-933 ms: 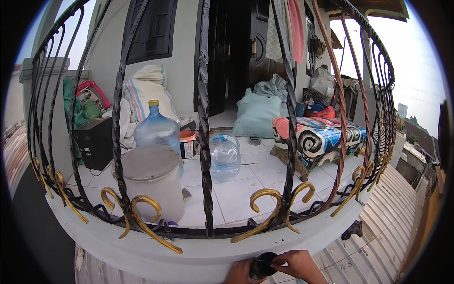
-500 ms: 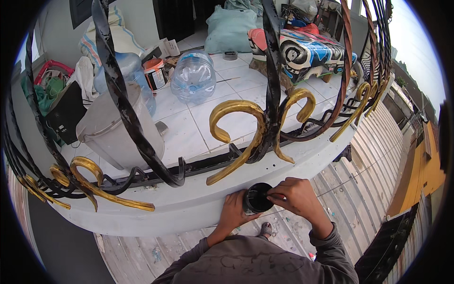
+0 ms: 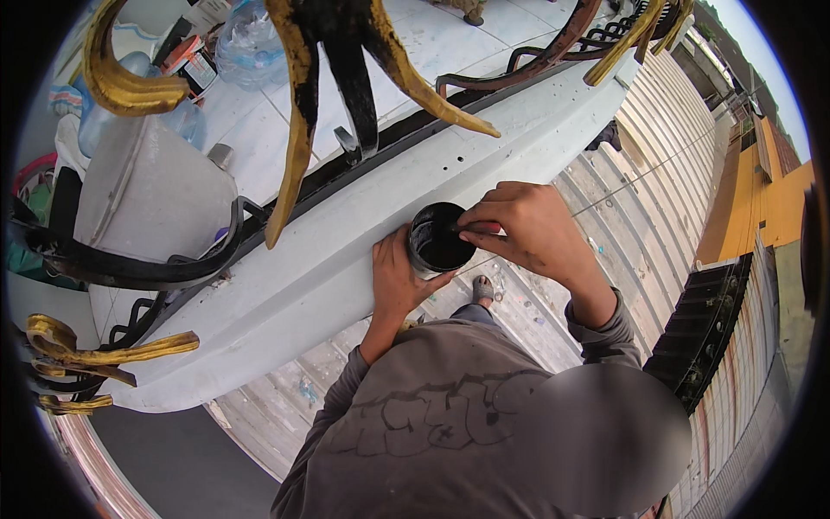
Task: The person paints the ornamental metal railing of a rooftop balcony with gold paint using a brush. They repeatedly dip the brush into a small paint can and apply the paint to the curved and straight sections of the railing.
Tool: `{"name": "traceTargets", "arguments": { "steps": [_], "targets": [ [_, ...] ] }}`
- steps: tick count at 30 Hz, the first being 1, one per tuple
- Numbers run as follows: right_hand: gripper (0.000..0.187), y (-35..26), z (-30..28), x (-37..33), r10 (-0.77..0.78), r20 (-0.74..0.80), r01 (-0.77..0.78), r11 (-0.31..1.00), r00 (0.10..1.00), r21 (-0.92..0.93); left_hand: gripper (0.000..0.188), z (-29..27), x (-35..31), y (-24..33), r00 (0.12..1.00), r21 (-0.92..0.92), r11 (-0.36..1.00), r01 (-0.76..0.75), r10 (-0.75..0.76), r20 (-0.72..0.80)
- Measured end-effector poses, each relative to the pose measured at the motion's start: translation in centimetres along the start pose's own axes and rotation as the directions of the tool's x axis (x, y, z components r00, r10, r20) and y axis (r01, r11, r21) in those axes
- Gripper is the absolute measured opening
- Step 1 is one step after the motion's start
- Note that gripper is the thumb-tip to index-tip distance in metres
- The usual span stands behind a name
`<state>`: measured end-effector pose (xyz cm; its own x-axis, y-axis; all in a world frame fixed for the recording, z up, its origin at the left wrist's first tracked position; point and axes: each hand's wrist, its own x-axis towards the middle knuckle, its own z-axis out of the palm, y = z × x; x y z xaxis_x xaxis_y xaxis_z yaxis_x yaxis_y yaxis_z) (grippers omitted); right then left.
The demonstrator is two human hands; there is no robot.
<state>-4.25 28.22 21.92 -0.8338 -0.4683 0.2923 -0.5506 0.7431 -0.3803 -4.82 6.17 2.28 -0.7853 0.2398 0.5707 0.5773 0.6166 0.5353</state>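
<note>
One black cup (image 3: 421, 234), open mouth toward the camera, sits near the middle of the frame, just beside the edge of the white ledge (image 3: 333, 268); whether the ledge bears any of its weight cannot be told. Left hand (image 3: 397, 275): curled round the cup's left and lower side, fingers against the wall. Right hand (image 3: 524, 227): pinching a thin red-handled tool (image 3: 489, 227) at the right of the rim; its working end is lost in the dark interior, so brush or stirrer is undetermined. Inner wall looks coated black, streaked. Upper left: gold-and-black railing scrolls (image 3: 290, 164), with a grey bucket (image 3: 151, 195) behind the bars. Step in hand, judged: working the tool inside the cup. Next move, judged, calls for a steady left grip, the cup kept level, and the tool lifted clear of the rim without dripping.
</note>
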Motion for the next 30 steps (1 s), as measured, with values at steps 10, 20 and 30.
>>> {"name": "traceTargets", "arguments": {
  "steps": [10,20,30],
  "targets": [
    [0.016,-1.0,-0.4,0.4,-0.058,0.034,0.058,0.998,0.998,-0.002,0.108,0.1,0.1,0.0,1.000,-0.034,0.999,0.013,-0.012,0.024],
    [0.016,0.1,3.7,1.7,-0.080,0.135,0.091,0.993,0.988,-0.075,0.107,0.2,-0.2,-0.2,1.000,-0.021,0.999,-0.026,0.026,0.005],
    [0.018,-0.8,0.0,1.3,-0.074,0.019,0.074,0.997,0.997,0.004,0.105,-0.3,0.1,0.2,0.999,-0.050,0.999,0.016,-0.015,0.036]
  ]
}}
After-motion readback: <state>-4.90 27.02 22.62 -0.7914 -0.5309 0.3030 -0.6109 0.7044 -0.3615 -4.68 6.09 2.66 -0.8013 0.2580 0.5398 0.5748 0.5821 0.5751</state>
